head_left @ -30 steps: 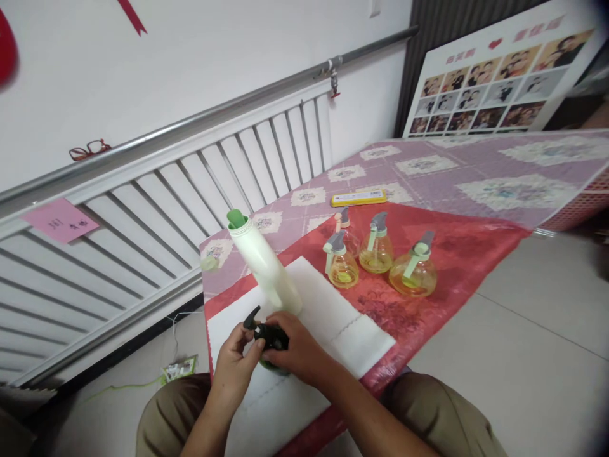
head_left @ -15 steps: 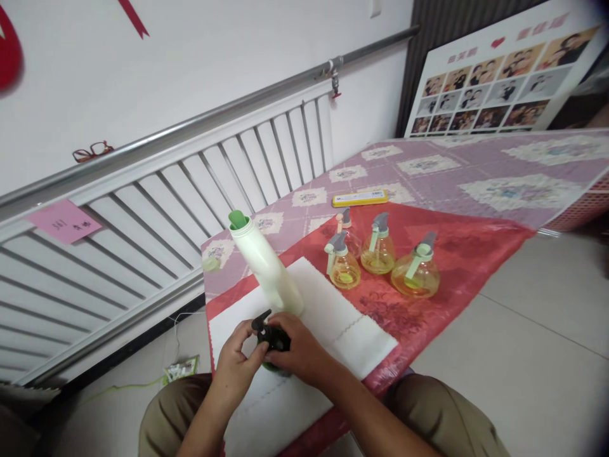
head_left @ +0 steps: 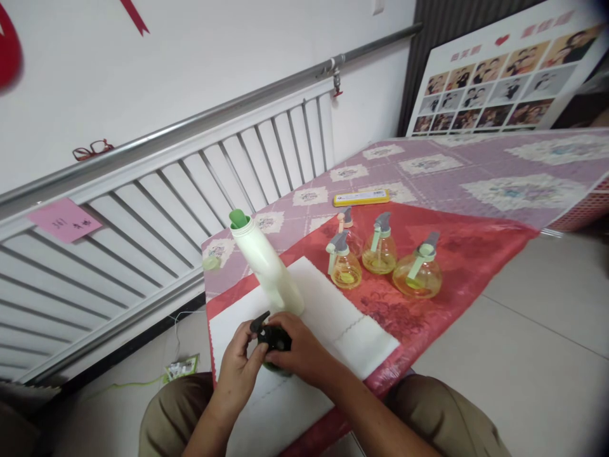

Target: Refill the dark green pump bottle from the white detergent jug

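Note:
Close to me, over the white cloth (head_left: 349, 339), is a dark green spray bottle (head_left: 278, 339) with a black head. My left hand (head_left: 242, 355) is closed on the head, fingers and thumb at its black lever. Wrapped round the bottle's upper part from the other side is my right hand (head_left: 302, 349), which hides much of the body. Just beyond my hands a tall pale bottle (head_left: 266, 263), with a green funnel-like piece (head_left: 239, 219) in its mouth, stands on the cloth.
Several clear spray bottles with grey triggers, among them one wide bottle (head_left: 417, 279) of yellow liquid, stand on the red cover (head_left: 457, 238). Behind them lies a yellow case (head_left: 360, 198). A pale green cap (head_left: 211, 262) rests by the left edge. A white radiator (head_left: 190, 190) lines the wall.
My hands stay round the dark spray bottle, with only a slight shift of the left fingers at its head. The other things stay put; the view moves very slightly.

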A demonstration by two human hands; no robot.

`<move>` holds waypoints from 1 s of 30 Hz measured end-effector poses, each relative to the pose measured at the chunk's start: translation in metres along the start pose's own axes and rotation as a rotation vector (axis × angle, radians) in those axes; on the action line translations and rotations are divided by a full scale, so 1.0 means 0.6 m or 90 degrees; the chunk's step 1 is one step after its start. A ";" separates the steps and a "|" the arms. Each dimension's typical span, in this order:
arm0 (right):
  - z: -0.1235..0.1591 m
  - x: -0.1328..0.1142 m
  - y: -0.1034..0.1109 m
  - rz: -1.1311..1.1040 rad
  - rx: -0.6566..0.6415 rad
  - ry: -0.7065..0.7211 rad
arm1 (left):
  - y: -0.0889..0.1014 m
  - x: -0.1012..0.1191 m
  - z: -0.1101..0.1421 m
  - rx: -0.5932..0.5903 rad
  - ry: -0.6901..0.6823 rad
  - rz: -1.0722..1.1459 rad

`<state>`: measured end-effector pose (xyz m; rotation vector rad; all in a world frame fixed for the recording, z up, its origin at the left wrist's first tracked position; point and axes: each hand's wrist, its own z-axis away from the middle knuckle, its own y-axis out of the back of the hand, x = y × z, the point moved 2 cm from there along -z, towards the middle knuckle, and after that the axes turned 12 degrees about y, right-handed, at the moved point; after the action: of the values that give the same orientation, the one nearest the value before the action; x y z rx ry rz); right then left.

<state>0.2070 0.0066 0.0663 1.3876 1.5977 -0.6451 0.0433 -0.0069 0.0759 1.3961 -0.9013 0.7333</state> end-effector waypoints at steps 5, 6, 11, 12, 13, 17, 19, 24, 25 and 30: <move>-0.001 0.002 0.001 0.008 -0.003 0.006 | 0.001 -0.006 0.003 0.016 0.026 0.005; -0.001 0.002 0.001 0.009 -0.003 0.007 | 0.002 -0.004 0.003 0.014 0.024 -0.003; 0.000 0.005 0.001 0.006 -0.004 0.011 | 0.009 0.015 0.001 -0.002 -0.014 -0.074; 0.001 0.005 0.001 0.004 -0.005 0.012 | 0.011 0.019 0.000 -0.005 -0.022 -0.087; 0.001 0.004 0.001 0.002 -0.006 0.015 | 0.012 0.022 0.000 -0.008 -0.030 -0.099; 0.002 -0.004 0.004 -0.009 0.006 0.052 | 0.014 0.032 -0.001 -0.010 -0.053 -0.137; 0.002 -0.011 0.007 -0.018 0.017 0.071 | 0.014 0.034 -0.001 -0.013 -0.055 -0.136; 0.004 -0.013 0.005 -0.025 0.010 0.095 | 0.006 0.024 0.001 -0.003 -0.042 -0.091; 0.004 -0.010 0.002 -0.021 0.009 0.093 | 0.003 0.017 0.003 0.007 -0.029 -0.073; 0.007 0.008 -0.008 -0.001 0.010 0.088 | -0.013 -0.027 0.015 0.054 0.062 0.053</move>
<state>0.2038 0.0041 0.0592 1.4694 1.7058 -0.5744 0.0410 -0.0152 0.0575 1.3914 -0.8644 0.9053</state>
